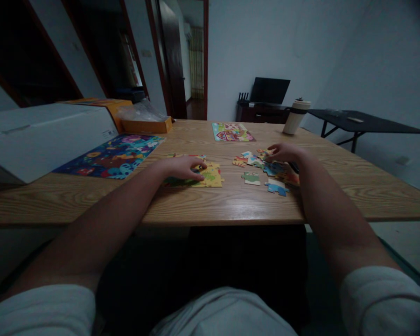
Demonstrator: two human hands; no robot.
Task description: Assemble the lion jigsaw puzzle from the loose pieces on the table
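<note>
My left hand point(182, 167) rests palm down on a partly joined yellow and green puzzle section point(210, 176) near the table's front edge, fingers curled over it. My right hand point(284, 152) reaches into a scatter of loose puzzle pieces point(262, 163), its fingertips touching pieces at the top of the pile; whether it grips one is unclear. A green piece point(251, 178) and a blue piece point(276, 187) lie apart in front of the pile.
A finished dark blue puzzle point(112, 156) lies at the left beside a large white box point(38, 137). An orange box lid point(147, 125), a smaller colourful puzzle point(232, 132) and a white cup point(296, 116) stand further back on the wooden table point(231, 205).
</note>
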